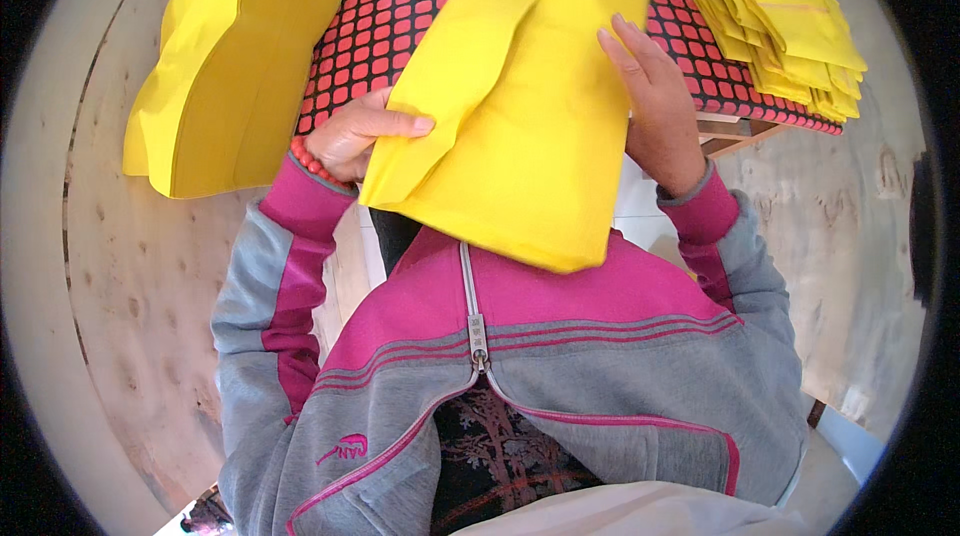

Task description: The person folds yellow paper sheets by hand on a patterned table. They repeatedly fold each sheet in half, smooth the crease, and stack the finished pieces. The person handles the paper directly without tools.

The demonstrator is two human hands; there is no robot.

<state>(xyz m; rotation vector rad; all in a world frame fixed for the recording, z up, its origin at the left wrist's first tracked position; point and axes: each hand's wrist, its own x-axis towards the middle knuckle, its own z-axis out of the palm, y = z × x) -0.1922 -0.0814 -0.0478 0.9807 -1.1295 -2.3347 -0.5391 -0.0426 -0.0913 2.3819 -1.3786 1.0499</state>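
Two bare hands are on one yellow fabric piece [530, 136]. The left hand [350, 139] is closed on its left edge, thumb lying flat on the upper face, the other fingers tucked underneath. The right hand [660, 106] is at the opposite edge, fingers nearly straight, with two tips showing against the side; whether it grips or only steadies cannot be told. The piece slants in front of the chest, its far end over the table and its near end over the jacket [600, 296], with one wavy-edged fold running lengthwise. One red bead bracelet [313, 162] circles the left wrist.

Farther out, one red-and-black patterned cloth [375, 21] covers the table. Two further groups of yellow fabric flank it: on the left, a curved yellow bundle [230, 66] overhangs the table edge; at the far right, a yellow stack [785, 21] lies in many overlapping layers, too close to count.
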